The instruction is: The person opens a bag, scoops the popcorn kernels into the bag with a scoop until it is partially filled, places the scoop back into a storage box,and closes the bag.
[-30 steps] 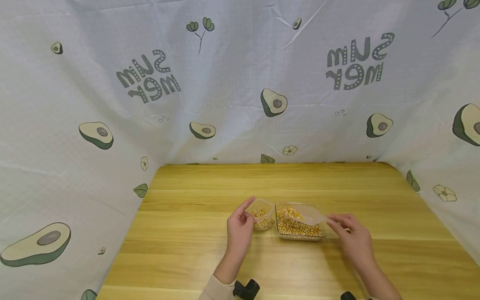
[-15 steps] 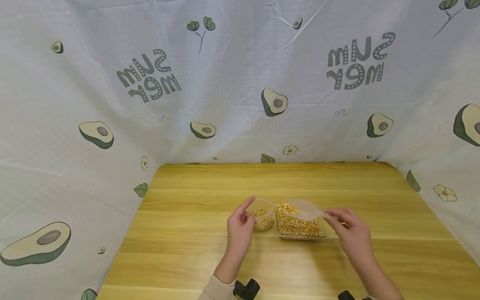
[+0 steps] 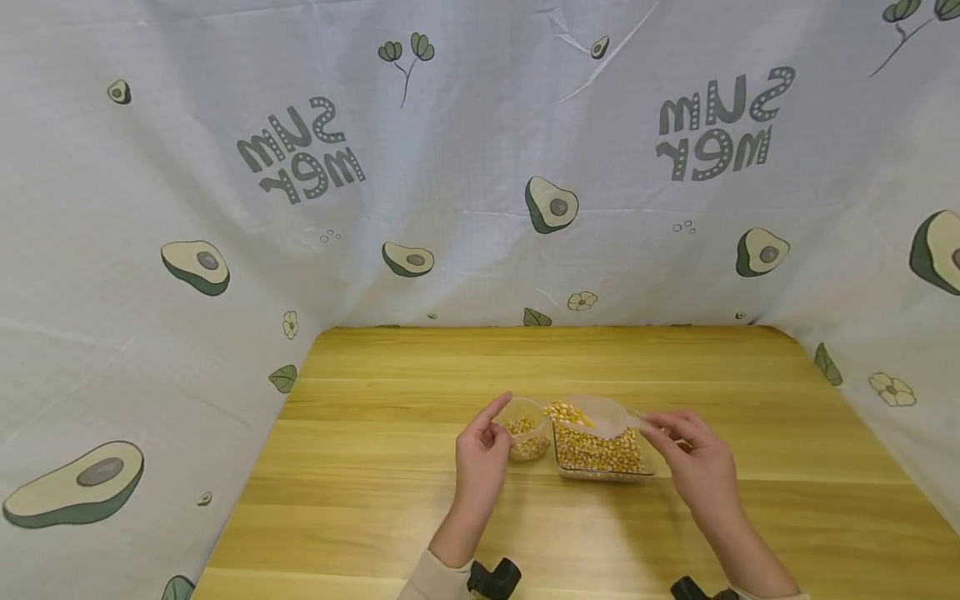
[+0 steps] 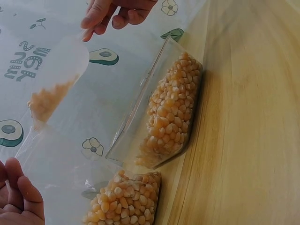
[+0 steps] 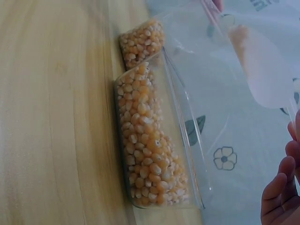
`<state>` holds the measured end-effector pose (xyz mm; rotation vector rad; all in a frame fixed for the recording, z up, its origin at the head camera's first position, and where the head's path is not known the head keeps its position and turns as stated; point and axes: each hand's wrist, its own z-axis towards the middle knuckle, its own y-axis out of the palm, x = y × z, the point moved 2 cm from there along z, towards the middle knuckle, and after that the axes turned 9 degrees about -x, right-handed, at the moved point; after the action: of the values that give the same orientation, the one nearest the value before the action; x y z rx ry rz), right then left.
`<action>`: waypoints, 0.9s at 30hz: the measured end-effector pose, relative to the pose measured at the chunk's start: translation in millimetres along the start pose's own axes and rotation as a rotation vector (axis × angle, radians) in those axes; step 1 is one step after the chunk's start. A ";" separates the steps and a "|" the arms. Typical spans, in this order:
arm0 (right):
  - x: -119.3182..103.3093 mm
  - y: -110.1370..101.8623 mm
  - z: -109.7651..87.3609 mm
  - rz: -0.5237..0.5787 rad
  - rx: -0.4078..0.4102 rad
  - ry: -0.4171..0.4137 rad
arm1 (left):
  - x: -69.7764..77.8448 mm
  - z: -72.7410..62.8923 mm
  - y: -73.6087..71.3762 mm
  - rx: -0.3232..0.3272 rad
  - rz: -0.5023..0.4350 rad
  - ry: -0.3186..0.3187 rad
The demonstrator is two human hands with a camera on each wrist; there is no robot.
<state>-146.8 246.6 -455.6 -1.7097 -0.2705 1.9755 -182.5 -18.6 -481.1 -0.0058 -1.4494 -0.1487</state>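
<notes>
My left hand point(image 3: 480, 458) holds a small clear plastic tub point(image 3: 531, 451), index finger along its far rim and thumb at its near side. Corn kernels point(image 4: 124, 201) fill the tub's lower part. To its right stands a clear rectangular container point(image 3: 603, 477), heaped with more corn kernels point(image 5: 143, 136). Between thumb and fingers, my right hand point(image 3: 699, 454) pinches the handle of a translucent white scoop point(image 3: 606, 414). Kernels point(image 3: 564, 413) lie at the scoop's front end, which is raised above the container and reaches the tub's right rim in the head view.
Both containers stand on a wooden table point(image 3: 390, 500). A pale curtain point(image 3: 465, 167) printed with avocados hangs behind the table and along both sides. A black device point(image 3: 493, 578) is strapped to the left wrist.
My right hand has moved left and slightly up, bringing the kernel-loaded scoop from over the container to the tub's rim. My left hand and the tub have stayed in place.
</notes>
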 end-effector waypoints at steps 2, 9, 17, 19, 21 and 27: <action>-1.9 0.9 0.6 -0.005 0.000 -0.014 | 0.2 0.0 0.2 0.000 0.001 0.000; -9.6 4.9 2.2 -0.053 -0.010 -0.107 | 0.4 -0.3 0.4 -0.003 0.010 -0.003; -19.0 9.9 8.6 -0.134 -0.001 -0.235 | 0.1 -1.1 0.2 -0.029 0.000 0.009; -22.7 11.3 9.8 -0.147 -0.002 -0.263 | 0.3 -0.9 0.2 -0.029 0.003 0.009; -25.9 12.5 11.0 -0.153 -0.006 -0.287 | 0.6 -0.8 0.2 -0.029 0.009 0.008; -29.6 13.3 15.0 -0.161 -0.022 -0.308 | 0.6 -0.2 0.3 -0.037 0.012 0.010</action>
<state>-162.2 223.2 -433.4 -1.3442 -0.5225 2.1141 -182.2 -18.3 -480.5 -0.0435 -1.4363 -0.1656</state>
